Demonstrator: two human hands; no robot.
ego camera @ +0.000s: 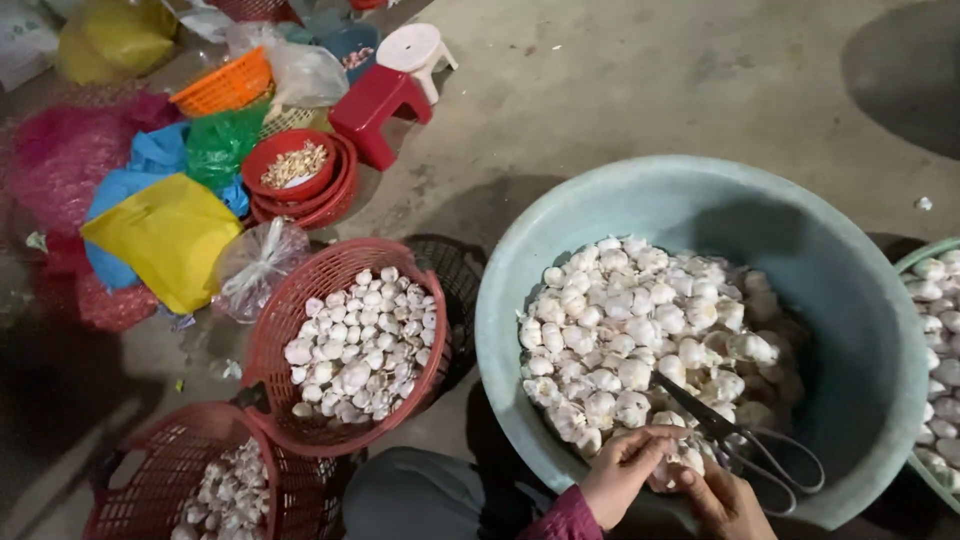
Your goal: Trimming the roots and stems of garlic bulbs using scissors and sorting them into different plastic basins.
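Note:
A large pale teal tub (840,290) holds a heap of white garlic bulbs (640,320). At the near rim, my left hand (618,472) and my right hand (728,503) both grip one garlic bulb (668,470) between their fingertips. A pair of metal scissors (745,440) lies on the heap just above my right hand, blades pointing up and left, handles next to my fingers. I cannot tell if the hand touches the handles. A maroon sleeve (562,518) covers my left wrist.
Two red mesh baskets (272,330) (150,450) with garlic stand on the left of the concrete floor. Behind them are stacked red bowls (330,195), an orange basket (225,85), red and white stools (380,100), and coloured plastic bags (170,235). Another garlic tub (915,258) shows at the right edge.

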